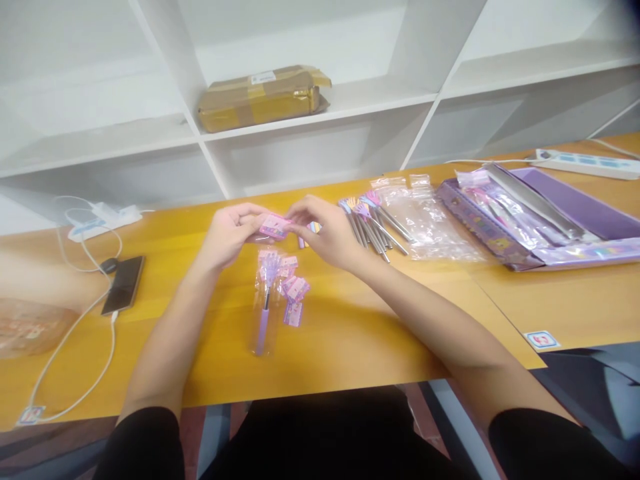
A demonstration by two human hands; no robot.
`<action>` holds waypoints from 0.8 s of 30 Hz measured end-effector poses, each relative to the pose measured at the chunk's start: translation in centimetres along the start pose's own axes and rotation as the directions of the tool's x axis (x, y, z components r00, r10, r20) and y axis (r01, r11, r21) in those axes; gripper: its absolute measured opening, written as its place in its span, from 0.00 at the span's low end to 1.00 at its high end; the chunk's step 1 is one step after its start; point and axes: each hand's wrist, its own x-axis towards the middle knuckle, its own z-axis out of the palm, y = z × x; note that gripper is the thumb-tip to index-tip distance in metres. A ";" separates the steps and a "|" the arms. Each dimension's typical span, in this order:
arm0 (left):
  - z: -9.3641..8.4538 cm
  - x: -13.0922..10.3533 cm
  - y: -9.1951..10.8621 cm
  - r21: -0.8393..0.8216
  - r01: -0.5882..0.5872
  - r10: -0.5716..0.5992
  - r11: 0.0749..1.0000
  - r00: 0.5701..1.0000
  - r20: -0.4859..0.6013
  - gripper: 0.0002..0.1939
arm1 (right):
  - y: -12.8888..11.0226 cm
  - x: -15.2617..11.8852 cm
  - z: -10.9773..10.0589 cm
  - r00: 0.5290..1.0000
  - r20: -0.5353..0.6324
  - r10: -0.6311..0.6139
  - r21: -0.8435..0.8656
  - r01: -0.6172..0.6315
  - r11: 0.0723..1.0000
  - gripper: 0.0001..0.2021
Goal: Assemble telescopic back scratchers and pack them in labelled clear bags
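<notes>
1 table (370, 353), lower half of frame; 1 open purple box (480, 223), mid-right. L hand (229, 232) & R hand (327, 227), ctr, both pinching pink card (273, 226). Below: 1 bagged lilac stick (263, 327) w/ hand-shaped end, plus several loose cards (297, 289), overlapping, exact no. unclear. Held card: small, rectangular, multicolour print.

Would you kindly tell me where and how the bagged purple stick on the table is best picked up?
I would pinch the bagged purple stick across its purple handle, through the clear bag, coming from the near side and above. The straight handle points toward the person, apart from the pink cards, which lie beside the hand-shaped head.
</notes>
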 end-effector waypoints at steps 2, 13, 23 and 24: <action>-0.1 0.1 -0.1 -0.005 0.004 -0.004 1.000 1.000 0.002 0.22 | 0.0 0.0 -0.1 0.997 0.011 -0.070 -0.053 0.071 0.996 0.03; 0.4 0.1 0.3 -0.018 0.053 -0.054 0.998 0.997 -0.047 0.12 | 0.4 -0.4 0.1 0.981 0.049 -0.189 -0.238 0.196 0.951 0.03; 0.9 -0.2 0.9 -0.021 0.118 -0.119 0.993 0.990 -0.077 0.15 | 0.4 -0.4 0.4 0.969 0.084 -0.233 -0.232 0.247 0.941 0.02; 1.0 -0.2 0.9 -0.026 0.121 -0.123 0.992 0.990 -0.073 0.16 | 0.3 -0.4 0.3 0.967 0.087 -0.240 -0.228 0.254 0.940 0.02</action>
